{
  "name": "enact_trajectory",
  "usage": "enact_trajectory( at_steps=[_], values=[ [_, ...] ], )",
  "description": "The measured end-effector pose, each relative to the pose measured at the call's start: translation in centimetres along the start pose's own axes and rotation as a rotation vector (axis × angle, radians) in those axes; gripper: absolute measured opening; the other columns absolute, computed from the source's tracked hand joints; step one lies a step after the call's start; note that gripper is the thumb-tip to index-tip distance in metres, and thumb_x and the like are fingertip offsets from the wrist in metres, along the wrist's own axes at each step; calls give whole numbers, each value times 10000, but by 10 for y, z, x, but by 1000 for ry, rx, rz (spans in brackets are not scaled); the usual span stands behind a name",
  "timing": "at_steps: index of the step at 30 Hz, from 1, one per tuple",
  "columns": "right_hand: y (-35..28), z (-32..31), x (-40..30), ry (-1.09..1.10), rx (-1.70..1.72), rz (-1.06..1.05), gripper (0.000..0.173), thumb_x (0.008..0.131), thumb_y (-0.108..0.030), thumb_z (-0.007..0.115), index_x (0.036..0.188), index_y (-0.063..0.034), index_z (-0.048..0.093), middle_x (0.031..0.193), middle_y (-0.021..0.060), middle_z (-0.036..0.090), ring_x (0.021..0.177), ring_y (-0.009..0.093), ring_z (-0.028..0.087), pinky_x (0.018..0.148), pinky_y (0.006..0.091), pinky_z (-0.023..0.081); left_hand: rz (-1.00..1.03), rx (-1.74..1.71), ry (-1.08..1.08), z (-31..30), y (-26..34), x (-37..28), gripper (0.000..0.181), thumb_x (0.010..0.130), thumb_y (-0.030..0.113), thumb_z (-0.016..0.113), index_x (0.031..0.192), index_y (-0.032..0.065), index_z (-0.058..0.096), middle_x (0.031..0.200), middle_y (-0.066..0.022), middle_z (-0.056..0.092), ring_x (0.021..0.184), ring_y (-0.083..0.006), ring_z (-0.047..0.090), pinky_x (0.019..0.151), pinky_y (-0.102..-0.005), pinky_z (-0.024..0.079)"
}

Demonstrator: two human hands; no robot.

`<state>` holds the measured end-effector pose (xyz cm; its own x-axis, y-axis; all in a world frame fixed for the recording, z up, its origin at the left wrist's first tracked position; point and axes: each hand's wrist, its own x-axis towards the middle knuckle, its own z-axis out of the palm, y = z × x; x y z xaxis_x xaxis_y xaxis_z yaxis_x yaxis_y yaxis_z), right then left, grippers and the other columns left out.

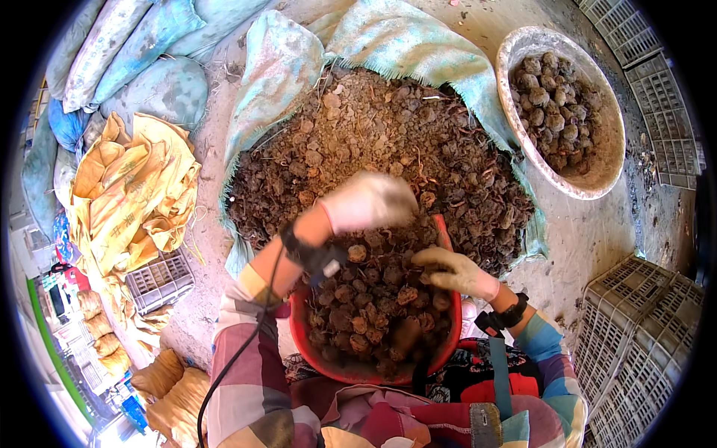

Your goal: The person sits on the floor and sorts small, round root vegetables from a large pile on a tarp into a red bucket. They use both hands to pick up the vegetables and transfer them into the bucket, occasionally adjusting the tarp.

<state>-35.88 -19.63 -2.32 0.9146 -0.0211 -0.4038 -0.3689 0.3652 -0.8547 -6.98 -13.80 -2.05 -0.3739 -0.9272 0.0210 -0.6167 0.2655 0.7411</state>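
Note:
A red plastic basin [460,330] sits before my lap. Many round brown tubers or corms [361,313] with soil and roots on them lie in it. My left hand [367,204], in a pale work glove, is above the soil pile at the basin's far side. It is motion-blurred, so what its fingers hold cannot be seen. Over the basin's right rim reaches my right hand [456,273], gloved too, its fingers bent toward the tubers; its grip is unclear. Beyond the basin, a heap of soil and dirty tubers [358,129] rests on an opened woven sack [403,36].
At the far right stands a large worn tub [608,162] with tubers inside. Grey plastic crates [633,336] are stacked at right, and others [661,106] behind. Filled woven sacks [157,89], a yellow sack pile [137,185] and a low crate [159,283] lie at left.

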Motion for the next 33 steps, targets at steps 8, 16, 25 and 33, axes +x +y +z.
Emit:
enact_trajectory(
  at_steps=[8,16,25,33],
  values=[
    [-7,7,8,-358,-503,-228,430,859,-260,664,1253,-94,612,1312,133,572,1251,321,507,1069,406,397,-879,427,515,-68,-146,3,506,800,51,637,1293,149,580,1289,-140,559,1023,-280,628,921,-367,517],
    [-3,5,0,-142,-242,22,428,914,-225,635,1306,-64,575,1292,128,590,1179,269,573,1008,360,448,-920,-50,785,-42,-166,-18,385,802,107,670,1184,80,633,875,-87,556,800,-193,590,704,-286,512],
    [-6,7,-2,2,49,81,392,939,-159,594,1305,-22,565,1236,84,604,1031,161,580,907,312,487,-510,-353,204,-45,-21,-69,363,813,62,623,1176,44,625,1066,-82,674,971,-176,638,848,-299,554],
    [-3,3,6,-8,117,94,436,977,-201,574,1376,-39,507,1284,99,596,1151,168,563,911,301,489,-470,-168,-29,-28,30,-38,410,882,234,637,1264,91,602,1227,-118,619,1126,-257,601,973,-393,517]
  ],
)
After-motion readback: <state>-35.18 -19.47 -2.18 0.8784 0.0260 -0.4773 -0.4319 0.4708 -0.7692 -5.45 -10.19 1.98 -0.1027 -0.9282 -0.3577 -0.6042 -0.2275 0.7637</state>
